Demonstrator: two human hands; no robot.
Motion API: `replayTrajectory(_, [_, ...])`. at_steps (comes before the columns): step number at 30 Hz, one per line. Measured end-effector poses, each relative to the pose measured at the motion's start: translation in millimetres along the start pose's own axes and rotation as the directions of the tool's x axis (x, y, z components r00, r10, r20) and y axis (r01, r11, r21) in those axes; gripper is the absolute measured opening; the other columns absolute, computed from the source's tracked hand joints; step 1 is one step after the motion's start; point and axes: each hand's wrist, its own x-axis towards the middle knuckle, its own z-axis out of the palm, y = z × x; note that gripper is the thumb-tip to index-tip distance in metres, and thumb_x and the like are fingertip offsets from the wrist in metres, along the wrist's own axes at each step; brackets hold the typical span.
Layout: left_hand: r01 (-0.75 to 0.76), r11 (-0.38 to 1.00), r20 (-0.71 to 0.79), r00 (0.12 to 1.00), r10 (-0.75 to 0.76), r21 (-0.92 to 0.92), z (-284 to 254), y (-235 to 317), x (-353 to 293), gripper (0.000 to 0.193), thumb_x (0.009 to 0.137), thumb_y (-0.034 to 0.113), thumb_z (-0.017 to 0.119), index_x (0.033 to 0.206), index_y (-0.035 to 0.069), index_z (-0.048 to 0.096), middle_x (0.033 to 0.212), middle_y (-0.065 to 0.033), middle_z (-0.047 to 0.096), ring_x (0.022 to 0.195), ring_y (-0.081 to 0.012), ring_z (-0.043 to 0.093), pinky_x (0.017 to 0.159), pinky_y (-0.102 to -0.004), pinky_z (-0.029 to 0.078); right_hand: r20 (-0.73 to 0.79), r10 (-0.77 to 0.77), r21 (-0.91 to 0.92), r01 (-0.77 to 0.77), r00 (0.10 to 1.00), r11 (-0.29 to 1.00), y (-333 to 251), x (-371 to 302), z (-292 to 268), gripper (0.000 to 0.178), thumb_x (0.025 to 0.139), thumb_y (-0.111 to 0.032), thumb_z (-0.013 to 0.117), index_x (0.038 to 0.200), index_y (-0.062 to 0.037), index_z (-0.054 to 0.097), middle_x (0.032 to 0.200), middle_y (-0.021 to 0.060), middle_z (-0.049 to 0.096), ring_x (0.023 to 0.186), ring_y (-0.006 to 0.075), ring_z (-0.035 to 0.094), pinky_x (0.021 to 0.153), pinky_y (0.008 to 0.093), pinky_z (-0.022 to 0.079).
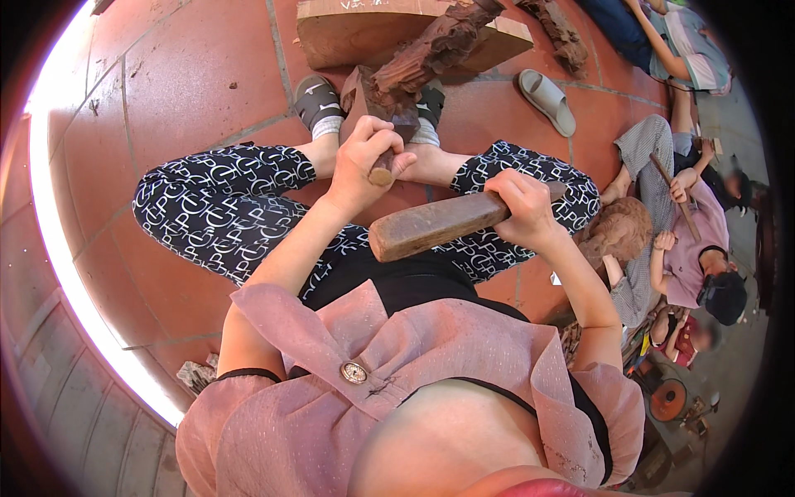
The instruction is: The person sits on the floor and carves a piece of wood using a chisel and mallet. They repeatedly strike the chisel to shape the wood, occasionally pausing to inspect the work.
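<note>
Left hand, clamped round wooden handle; right hand, clamped on wooden club

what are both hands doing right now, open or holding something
Left hand: closed, holding a round wooden handle.
Right hand: closed, holding a thick wooden club.

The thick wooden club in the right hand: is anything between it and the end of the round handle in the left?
Nothing visible. The wooden handle juts from the left hand, its end uncovered; the club in the right hand lies below it in the picture, across an open gap.
</note>
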Motion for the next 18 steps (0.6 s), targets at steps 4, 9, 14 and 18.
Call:
replayTrajectory(4, [0.017,1.000,-0.044,0.999,-0.016,0.018,-2.0,-2.9,6.8,0.023,0.075,0.015,0.082,0.086,0.007,0.063,0.099,-0.0140,0.059,0.099,-0.0300,0.062,0.076,-0.0367,0.051,-0.008,-0.034,0.034,0.034,0.999,0.999,2.3,5.8,-0.1,0.040,0.055,-0.002,0.074,0.092,-0.0085,0.060,0.083,0.0079,0.061,0.073,0.0291,0.065,0.064,0.0369,0.052])
replayTrajectory(9, [0.029,1.000,-0.032,0.999,-0.029,0.002,-4.0,-4.9,7.7,0.023,0.075,0.015,0.082,0.085,0.006,0.063,0.097,-0.0141,0.059,0.099,-0.0302,0.062,0.077,-0.0362,0.051,0.026,-0.058,0.040,0.057,0.998,0.998,5.8,14.5,-0.8,0.041,0.055,-0.003,0.075,0.093,-0.0082,0.060,0.084,0.0090,0.060,0.072,0.0302,0.064,0.063,0.0381,0.052])
replayTrajectory(14, [-0.013,1.000,-0.014,1.000,0.013,-0.019,-8.6,-2.4,1.9,0.022,0.075,0.013,0.082,0.084,0.006,0.063,0.096,-0.0144,0.060,0.097,-0.0292,0.063,0.077,-0.0357,0.051,0.039,-0.064,0.051,0.062,0.997,0.997,6.0,17.4,-0.8,0.042,0.055,-0.003,0.074,0.093,-0.0082,0.060,0.085,0.0096,0.059,0.072,0.0306,0.064,0.062,0.0386,0.052])
replayTrajectory(18, [0.009,1.000,-0.042,0.999,-0.010,-0.018,-4.6,0.1,4.1,0.023,0.074,0.014,0.082,0.083,0.006,0.063,0.096,-0.0147,0.060,0.094,-0.0296,0.063,0.076,-0.0356,0.051,0.048,-0.068,0.064,0.065,0.997,0.996,5.9,17.5,-0.7,0.041,0.054,-0.003,0.073,0.093,-0.0082,0.060,0.085,0.0096,0.059,0.072,0.0305,0.064,0.063,0.0385,0.052])
